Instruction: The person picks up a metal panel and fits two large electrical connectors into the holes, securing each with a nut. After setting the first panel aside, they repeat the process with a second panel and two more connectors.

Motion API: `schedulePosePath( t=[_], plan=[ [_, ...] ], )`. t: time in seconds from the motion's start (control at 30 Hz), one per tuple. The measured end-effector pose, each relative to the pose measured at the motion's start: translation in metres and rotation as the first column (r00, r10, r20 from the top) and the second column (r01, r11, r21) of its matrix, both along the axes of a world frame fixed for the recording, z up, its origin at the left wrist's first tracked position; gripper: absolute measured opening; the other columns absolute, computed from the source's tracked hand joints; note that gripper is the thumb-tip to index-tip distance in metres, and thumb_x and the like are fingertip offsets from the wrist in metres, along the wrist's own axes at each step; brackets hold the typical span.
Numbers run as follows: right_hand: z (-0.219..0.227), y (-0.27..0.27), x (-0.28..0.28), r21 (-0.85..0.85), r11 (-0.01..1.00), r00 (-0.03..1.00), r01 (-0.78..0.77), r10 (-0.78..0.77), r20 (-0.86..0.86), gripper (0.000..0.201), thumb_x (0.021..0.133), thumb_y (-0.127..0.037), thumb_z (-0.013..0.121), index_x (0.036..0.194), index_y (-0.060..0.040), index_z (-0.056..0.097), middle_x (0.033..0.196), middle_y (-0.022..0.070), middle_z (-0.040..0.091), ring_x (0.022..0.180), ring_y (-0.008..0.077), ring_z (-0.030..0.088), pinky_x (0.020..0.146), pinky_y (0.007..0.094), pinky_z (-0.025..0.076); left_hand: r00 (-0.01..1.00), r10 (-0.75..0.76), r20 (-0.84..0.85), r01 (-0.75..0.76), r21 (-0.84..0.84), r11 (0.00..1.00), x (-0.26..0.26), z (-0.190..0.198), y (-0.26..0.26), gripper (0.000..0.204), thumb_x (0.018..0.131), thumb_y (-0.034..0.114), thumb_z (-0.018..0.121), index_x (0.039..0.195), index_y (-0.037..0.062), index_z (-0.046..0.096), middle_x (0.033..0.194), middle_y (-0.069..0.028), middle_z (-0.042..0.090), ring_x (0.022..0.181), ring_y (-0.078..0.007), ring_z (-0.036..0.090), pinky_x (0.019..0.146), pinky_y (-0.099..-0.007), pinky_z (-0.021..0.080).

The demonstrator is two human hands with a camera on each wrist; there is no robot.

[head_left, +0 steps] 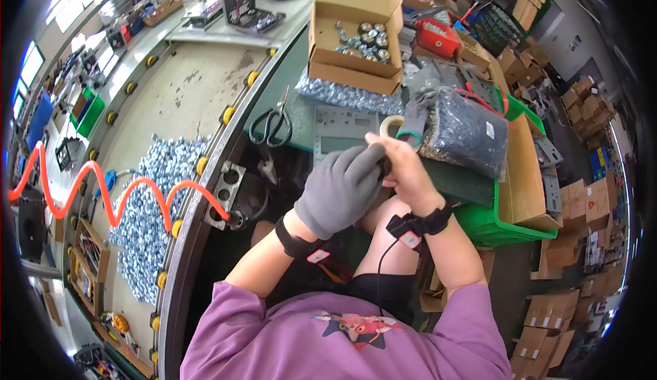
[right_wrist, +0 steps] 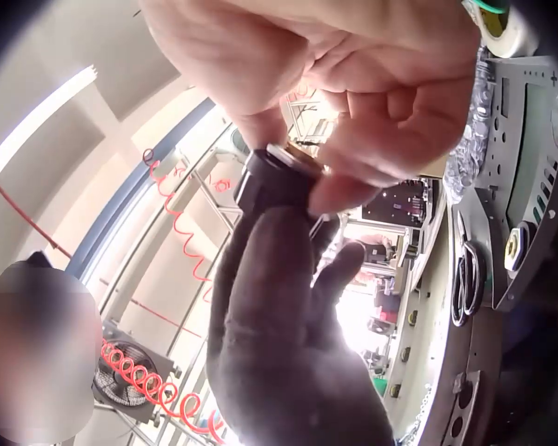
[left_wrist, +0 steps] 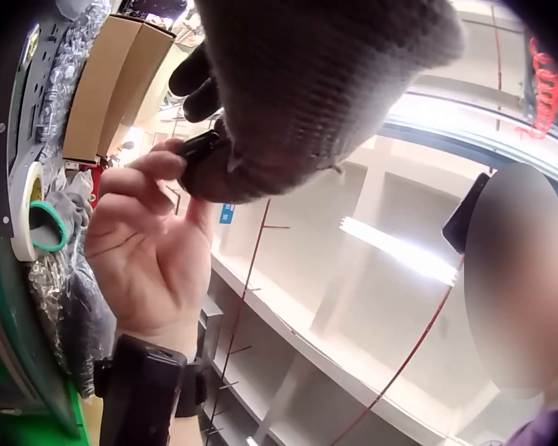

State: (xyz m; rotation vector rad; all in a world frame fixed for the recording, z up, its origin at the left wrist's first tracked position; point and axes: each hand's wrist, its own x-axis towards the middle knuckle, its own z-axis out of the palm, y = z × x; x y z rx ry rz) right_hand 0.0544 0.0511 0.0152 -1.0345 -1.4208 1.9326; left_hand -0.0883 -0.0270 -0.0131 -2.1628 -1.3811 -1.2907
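Observation:
My left hand (head_left: 339,188) wears a grey glove and grips a small black cylindrical part (right_wrist: 265,181) between its fingers and thumb. A brass-coloured piece (right_wrist: 296,160) shows at the part's end. With bare fingertips, my right hand (head_left: 409,174) pinches that same end, so both hands meet on the part in front of my chest. Seen from the left wrist, the black part (left_wrist: 200,144) lies between the gloved fingers and the bare fingertips. Just beyond the hands lie a grey perforated metal panel (head_left: 342,123) and a roll of tape (head_left: 391,125).
An open cardboard box (head_left: 356,65) holds several round black-and-gold parts. Scissors (head_left: 274,123) lie left of the panel, and a filled plastic bag (head_left: 465,133) lies to the right, near a green crate (head_left: 489,222). On the left, small metal pieces (head_left: 150,222) are heaped beside a red coiled hose (head_left: 89,168).

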Motion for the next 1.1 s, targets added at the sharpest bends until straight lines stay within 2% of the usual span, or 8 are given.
schedulePosePath(
  t=[0.2,0.27,0.33,0.4,0.53,0.67,0.8,1.1],
  plan=[
    [-0.009,-0.003,-0.009,0.78,0.593,0.972,0.2,-0.219,-0.083,0.015,0.097,-0.015,0.056,0.1,-0.0014,0.055,0.078,0.0022,0.057,0.068,0.008,0.054,0.061,0.024,0.043,0.839,-0.122,0.53,0.173,-0.047,0.984,0.002,0.002,0.005,0.02,0.082,0.01,0.069,0.099,0.0007,0.062,0.104,-0.009,0.062,0.082,-0.0229,0.066,0.075,-0.0295,0.052],
    [-0.003,0.005,-0.003,0.983,0.178,0.993,0.041,-0.116,-0.021,0.021,0.089,-0.011,0.064,0.106,-0.0023,0.054,0.091,0.0119,0.06,0.076,0.0231,0.061,0.068,0.0313,0.049,-0.296,0.205,0.933,0.771,0.107,0.628,-0.002,0.01,0.007,0.017,0.087,0.01,0.064,0.101,-0.0009,0.063,0.104,-0.0096,0.064,0.09,-0.0206,0.065,0.073,-0.0288,0.055],
    [0.0,0.025,0.006,0.999,0.02,0.99,-0.044,-0.135,0.046,0.028,0.087,-0.011,0.066,0.111,-0.0021,0.054,0.098,0.0138,0.061,0.084,0.031,0.062,0.073,0.0356,0.051,0.196,-0.168,0.966,0.672,-0.008,0.74,0.002,-0.006,0.015,0.02,0.094,0.014,0.057,0.104,-0.0025,0.061,0.103,-0.009,0.065,0.09,-0.0174,0.065,0.075,-0.0276,0.055],
    [-0.008,0.052,0.012,0.994,0.062,0.877,-0.089,-0.468,0.108,0.046,0.087,-0.018,0.067,0.127,-0.0046,0.048,0.116,0.0145,0.056,0.092,0.0281,0.06,0.074,0.0348,0.05,-0.441,-0.066,0.895,0.699,0.389,0.6,-0.003,-0.007,0.02,0.019,0.091,-0.008,0.052,0.109,-0.0054,0.057,0.111,-0.0108,0.06,0.093,-0.0121,0.059,0.08,-0.0195,0.052],
    [0.015,0.025,0.003,0.861,0.504,0.995,0.068,-0.102,-0.018,0.055,0.086,-0.021,0.071,0.132,-0.005,0.046,0.119,0.0088,0.053,0.091,0.0123,0.053,0.07,0.0256,0.046,-0.572,0.116,0.812,0.747,0.457,0.484,-0.001,-0.007,0.037,0.017,0.091,-0.005,0.055,0.108,-0.0034,0.058,0.102,-0.0066,0.064,0.089,-0.0098,0.06,0.079,-0.0227,0.052],
    [0.007,0.044,0.019,0.83,0.555,0.966,-0.057,-0.18,0.187,0.049,0.083,-0.013,0.072,0.127,-0.0064,0.053,0.12,0.0091,0.053,0.085,0.0147,0.054,0.072,0.0274,0.047,0.445,-0.194,0.874,0.467,-0.042,0.883,0.003,-0.018,0.039,0.018,0.089,-0.001,0.061,0.108,-0.0011,0.059,0.1,-0.0048,0.064,0.091,-0.0094,0.06,0.079,-0.0228,0.049],
    [-0.007,0.045,0.021,0.817,0.558,0.939,0.149,-0.338,0.059,0.045,0.083,-0.016,0.074,0.123,-0.0058,0.056,0.114,0.006,0.057,0.079,0.0073,0.052,0.066,0.0219,0.043,-0.285,-0.091,0.954,0.689,0.269,0.673,0.003,-0.032,0.043,0.018,0.088,-0.003,0.061,0.105,-0.0002,0.059,0.099,-0.0032,0.063,0.089,-0.0095,0.06,0.077,-0.0226,0.048],
    [-0.013,0.036,0.006,0.547,0.835,0.996,0.051,0.0,-0.094,0.02,0.088,-0.009,0.069,0.107,-0.003,0.065,0.089,0.0003,0.066,0.074,0.0052,0.056,0.07,0.0222,0.048,-0.405,-0.013,0.914,0.72,0.327,0.613,0.012,-0.05,0.054,0.018,0.086,0.001,0.064,0.104,0.0014,0.06,0.094,-0.0015,0.066,0.086,-0.0081,0.06,0.075,-0.0233,0.048]
  ],
)
